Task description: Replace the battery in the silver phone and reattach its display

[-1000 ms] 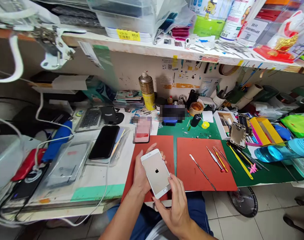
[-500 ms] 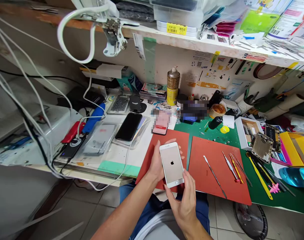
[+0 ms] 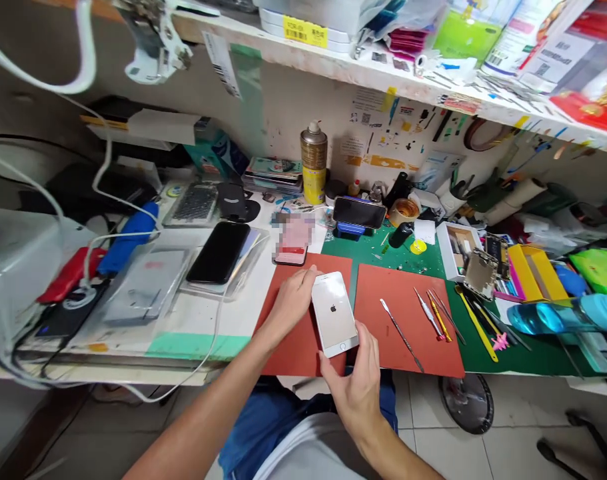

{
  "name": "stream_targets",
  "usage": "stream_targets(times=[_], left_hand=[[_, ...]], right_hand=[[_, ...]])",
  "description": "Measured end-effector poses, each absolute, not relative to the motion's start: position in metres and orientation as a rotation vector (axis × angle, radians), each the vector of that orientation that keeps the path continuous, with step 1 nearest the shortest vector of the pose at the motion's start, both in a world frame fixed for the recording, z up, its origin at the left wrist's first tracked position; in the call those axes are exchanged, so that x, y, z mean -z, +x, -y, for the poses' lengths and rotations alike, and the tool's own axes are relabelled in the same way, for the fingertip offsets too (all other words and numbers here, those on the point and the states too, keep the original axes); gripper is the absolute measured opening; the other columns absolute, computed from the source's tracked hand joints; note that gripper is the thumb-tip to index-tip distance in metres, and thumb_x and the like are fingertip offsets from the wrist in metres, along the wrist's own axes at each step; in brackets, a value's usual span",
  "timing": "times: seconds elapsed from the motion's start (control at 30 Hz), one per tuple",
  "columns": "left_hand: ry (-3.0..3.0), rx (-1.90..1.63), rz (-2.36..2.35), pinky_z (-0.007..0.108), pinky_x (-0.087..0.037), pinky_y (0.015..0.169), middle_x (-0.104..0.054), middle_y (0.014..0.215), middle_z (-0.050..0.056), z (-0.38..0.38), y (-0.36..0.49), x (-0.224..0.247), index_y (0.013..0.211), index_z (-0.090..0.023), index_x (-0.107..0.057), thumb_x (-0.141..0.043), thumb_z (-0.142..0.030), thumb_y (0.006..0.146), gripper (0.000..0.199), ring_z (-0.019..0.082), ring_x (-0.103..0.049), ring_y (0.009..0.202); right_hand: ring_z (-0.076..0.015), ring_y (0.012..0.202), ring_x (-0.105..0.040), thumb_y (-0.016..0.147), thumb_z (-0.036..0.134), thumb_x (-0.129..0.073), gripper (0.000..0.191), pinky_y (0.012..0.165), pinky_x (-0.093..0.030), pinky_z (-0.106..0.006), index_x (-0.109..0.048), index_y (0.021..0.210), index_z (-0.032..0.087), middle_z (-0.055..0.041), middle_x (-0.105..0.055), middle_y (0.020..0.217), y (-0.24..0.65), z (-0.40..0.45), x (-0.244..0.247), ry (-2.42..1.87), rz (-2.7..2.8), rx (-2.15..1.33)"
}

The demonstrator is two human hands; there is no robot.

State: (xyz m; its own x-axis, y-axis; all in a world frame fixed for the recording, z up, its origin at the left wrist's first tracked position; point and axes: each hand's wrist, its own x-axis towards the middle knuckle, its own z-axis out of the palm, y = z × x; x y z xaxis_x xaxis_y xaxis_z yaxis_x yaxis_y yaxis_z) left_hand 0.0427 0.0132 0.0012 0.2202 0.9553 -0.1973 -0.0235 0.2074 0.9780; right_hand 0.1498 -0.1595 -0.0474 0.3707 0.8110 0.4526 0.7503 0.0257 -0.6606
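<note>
A white smartphone [image 3: 334, 312] is held above the front edge of a red-brown mat [image 3: 283, 333], its lit screen showing a dark apple logo. My left hand [image 3: 294, 293] grips its upper left edge, with the fingers partly hidden. At the lower right corner and bottom edge, the fingers and thumb of my right hand [image 3: 356, 370] close on the same phone. Right of it, a second red-brown mat [image 3: 383, 287] bears a thin metal spudger [image 3: 402, 335], tweezers [image 3: 430, 313] and a gold-handled screwdriver [image 3: 440, 317].
A black phone [image 3: 219, 253] lies on clear plastic at the left, and a pink-screened phone [image 3: 293, 243] lies behind the mat. A spray can [image 3: 314, 163] stands at the back. A shelf [image 3: 373, 73] overhangs the bench. A blue bottle [image 3: 543, 317] lies at the right.
The camera view has turned rightward. My left hand has shifted from under the white phone toward its upper left edge. The logo stays on the screen.
</note>
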Motion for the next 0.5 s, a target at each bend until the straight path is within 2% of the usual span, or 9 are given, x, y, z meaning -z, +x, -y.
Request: stream_targets(times=[0.1,0.17,0.3,0.5], left_hand=[[1.289,-0.947,-1.107,0.036,-0.039,0.105,-0.062,0.083,0.007,-0.022,0.048,-0.004,0.065,-0.022,-0.074,-0.070,-0.031,0.090,0.027,0.029,-0.057,0.096],[1.366,-0.950,-1.092,0.039,-0.036,0.112,-0.060,0.083,0.007,-0.022,0.051,-0.004,0.065,-0.023,-0.074,-0.069,-0.027,0.088,0.024,0.030,-0.055,0.098],[1.451,-0.964,-1.088,0.044,-0.032,0.120,-0.061,0.086,0.007,-0.017,0.050,0.002,0.084,-0.024,-0.082,-0.068,-0.024,0.085,0.014,0.032,-0.054,0.105],[1.486,-0.993,-1.096,0.048,-0.031,0.124,-0.072,0.108,0.011,-0.009,0.041,0.008,0.107,-0.024,-0.082,-0.070,-0.013,0.082,0.030,0.036,-0.056,0.122]], right_hand=[[-0.0337,0.123,-0.060,0.097,0.039,-0.072,0.073,0.100,-0.059,-0.055,-0.038,0.157,0.016,-0.0211,-0.063,0.135,0.151,0.159,0.047,-1.772,1.387,-0.092],[-0.0335,0.122,-0.059,0.098,0.039,-0.070,0.073,0.099,-0.058,-0.054,-0.037,0.158,0.016,-0.0210,-0.063,0.135,0.151,0.158,0.048,-1.796,1.380,-0.083],[-0.0338,0.125,-0.057,0.100,0.038,-0.068,0.072,0.101,-0.057,-0.055,-0.035,0.160,0.017,-0.0208,-0.061,0.137,0.152,0.159,0.048,-1.799,1.364,-0.112],[-0.0336,0.123,-0.055,0.101,0.042,-0.068,0.073,0.096,-0.057,-0.051,-0.035,0.161,0.018,-0.0213,-0.060,0.136,0.148,0.162,0.050,-1.841,1.337,-0.196]])
